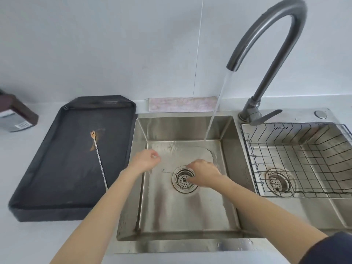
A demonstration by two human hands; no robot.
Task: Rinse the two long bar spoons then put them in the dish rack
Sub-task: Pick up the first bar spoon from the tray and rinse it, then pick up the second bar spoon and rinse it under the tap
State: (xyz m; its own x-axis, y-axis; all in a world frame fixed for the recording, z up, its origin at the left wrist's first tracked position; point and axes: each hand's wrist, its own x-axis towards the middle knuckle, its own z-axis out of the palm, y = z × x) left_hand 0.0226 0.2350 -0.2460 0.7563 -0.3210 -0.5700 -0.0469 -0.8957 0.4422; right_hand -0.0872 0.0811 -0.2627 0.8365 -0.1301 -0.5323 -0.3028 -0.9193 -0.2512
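A pale wall backs a light counter with a steel double sink: two basins, each with one drain. One tap (270,44) arches over the left basin (188,212) and runs a single stream of water (215,109) onto the basin floor, beyond the fingers of both hands. One wire rack (297,159) sits in the right basin, well to the right of the right hand's fingers.

Two spoons show. One spoon (99,161) lies on the one dark tray (57,197), left of the left hand's fingers and apart from them, its fork end pointing to the wall. The other, the held spoon (171,172), is in the right hand (203,173); those fingers are curled down around its shaft just over the left drain (183,181), and its forked tip sticks out leftward from them, below the left fingertips.

The left hand (145,161) hovers over the basin, fingers loosely curled; whether they pinch anything cannot be told.

One pink cloth (181,104) lies behind the sink.
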